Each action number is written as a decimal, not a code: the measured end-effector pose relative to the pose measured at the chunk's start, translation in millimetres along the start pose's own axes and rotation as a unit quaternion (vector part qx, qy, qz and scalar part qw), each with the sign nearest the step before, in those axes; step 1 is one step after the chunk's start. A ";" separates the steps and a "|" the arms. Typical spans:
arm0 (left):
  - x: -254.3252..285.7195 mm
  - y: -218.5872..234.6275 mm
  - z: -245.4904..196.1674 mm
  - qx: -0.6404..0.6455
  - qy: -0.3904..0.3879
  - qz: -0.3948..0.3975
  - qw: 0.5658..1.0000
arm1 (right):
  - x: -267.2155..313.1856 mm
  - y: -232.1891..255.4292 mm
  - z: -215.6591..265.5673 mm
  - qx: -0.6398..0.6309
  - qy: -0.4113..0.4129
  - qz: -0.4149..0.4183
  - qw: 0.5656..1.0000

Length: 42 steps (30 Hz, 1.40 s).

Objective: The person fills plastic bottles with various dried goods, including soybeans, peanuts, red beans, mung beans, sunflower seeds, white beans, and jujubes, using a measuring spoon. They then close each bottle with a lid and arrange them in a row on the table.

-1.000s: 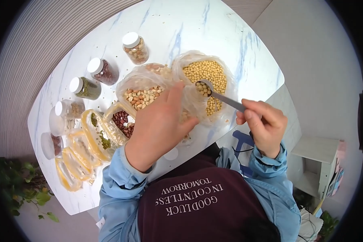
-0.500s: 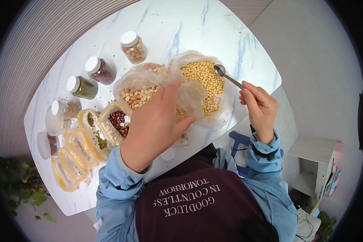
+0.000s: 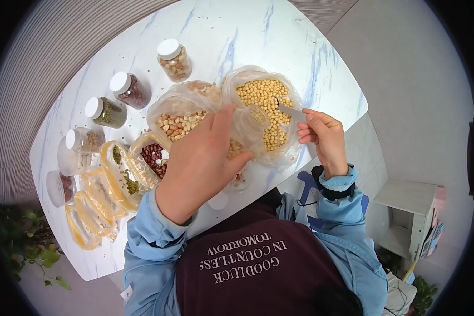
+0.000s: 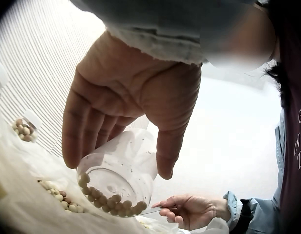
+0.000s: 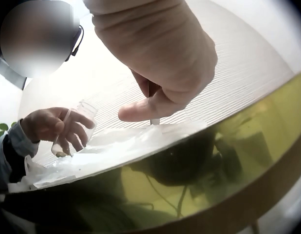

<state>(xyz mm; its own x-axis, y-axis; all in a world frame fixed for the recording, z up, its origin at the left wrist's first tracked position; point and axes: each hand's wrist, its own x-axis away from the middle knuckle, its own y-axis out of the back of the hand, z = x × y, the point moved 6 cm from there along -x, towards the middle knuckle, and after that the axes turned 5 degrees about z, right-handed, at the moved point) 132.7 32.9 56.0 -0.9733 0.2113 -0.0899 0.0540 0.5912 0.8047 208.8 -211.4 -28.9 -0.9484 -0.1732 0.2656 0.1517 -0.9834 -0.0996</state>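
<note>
My left hand (image 3: 200, 152) grips a clear plastic jar (image 4: 136, 151) between thumb and fingers, tilted on its side. Some soybeans (image 4: 114, 204) lie along its lower wall. In the head view the jar's mouth (image 3: 256, 117) points toward an open plastic bag (image 3: 296, 150) of soybeans (image 3: 258, 90). With thumb and fingertips, my right hand (image 3: 325, 138) pinches the flat handle of a metal spoon (image 3: 294, 112) at the bag's right side. The spoon's bowl is down among the soybeans, mostly hidden.
Left of the soybeans is a bag of peanuts (image 3: 179, 126). Yellow-edged packs, one holding red beans (image 3: 152, 156) and one green beans (image 3: 130, 184), lie nearer the left. White-lidded jars, including one of peanuts (image 3: 175, 62), line the table's far left. The table edge (image 3: 321, 152) runs below my right hand.
The spoon, full of soybeans by the jar's mouth a second ago, swung right and up looking emptied, then came down into the soybeans. My left hand keeps its grip on the jar.
</note>
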 end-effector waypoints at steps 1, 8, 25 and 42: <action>-0.1 0.1 0.0 0.000 -0.002 -0.002 1.000 | -2.3 4.9 -4.8 -0.041 -0.019 0.002 0.999; -0.9 -1.0 3.1 0.005 0.047 0.029 0.998 | -3.3 16.9 -9.7 -0.117 -0.020 0.012 0.993; -1.1 -6.3 3.5 -0.013 0.038 0.015 0.999 | 37.9 -14.4 50.8 -0.117 0.065 0.083 0.987; -3.0 -8.2 2.2 0.025 0.038 0.023 0.999 | 96.5 -65.6 97.1 0.387 0.465 0.073 0.793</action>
<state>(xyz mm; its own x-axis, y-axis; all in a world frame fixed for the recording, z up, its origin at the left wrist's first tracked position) 135.6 29.1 48.4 -0.9838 0.1794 -0.0072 0.1076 0.6214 0.7761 134.4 -168.9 96.4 -0.6462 -0.5273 -0.5517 0.0630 -0.7573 0.6500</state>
